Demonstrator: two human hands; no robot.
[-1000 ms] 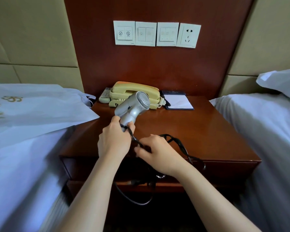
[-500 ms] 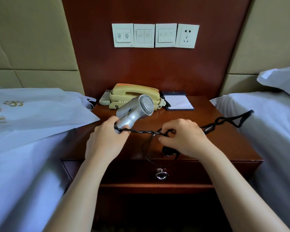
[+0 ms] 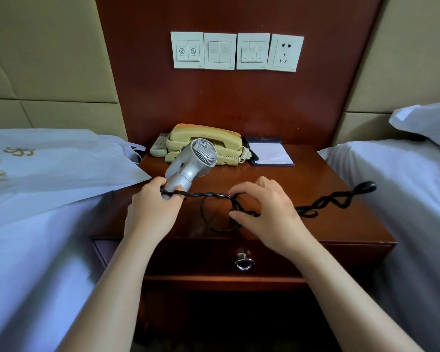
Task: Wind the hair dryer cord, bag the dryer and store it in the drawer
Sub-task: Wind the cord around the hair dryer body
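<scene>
Your left hand point(image 3: 153, 209) grips the hair dryer point(image 3: 196, 161) handle, your right hand point(image 3: 267, 214) pinches the twisted cord point(image 3: 206, 194); winding over those kinks may knot it, and the trailing plug point(image 3: 365, 186) could snag.

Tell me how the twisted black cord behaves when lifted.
Likely floppy: the twisted black cord sags in a loop beside the right hand. Probably kink-prone, since its tail toward the plug lies twisted on itself. Seemingly light: fingers alone pinch it.

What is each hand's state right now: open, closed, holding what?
Left hand: closed round the handle of the silver plastic hair dryer.
Right hand: fingers curled, pinching the twisted black cord.
</scene>
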